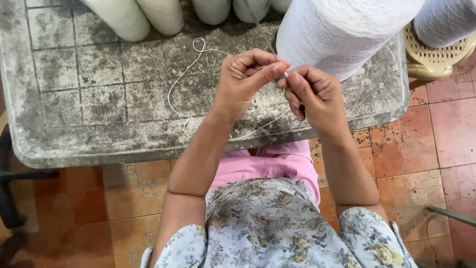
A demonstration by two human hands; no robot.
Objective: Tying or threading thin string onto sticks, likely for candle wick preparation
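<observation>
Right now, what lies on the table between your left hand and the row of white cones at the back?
In the head view, only a loose loop of white thread on bare worn table.

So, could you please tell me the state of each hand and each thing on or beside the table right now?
left hand: closed, pinching the thread
right hand: closed, pinching the thread
thread: slack, looped on the table
large white yarn cone: full, at the table's right end
table: worn, stained
row of cones: lying at the far edge
</observation>
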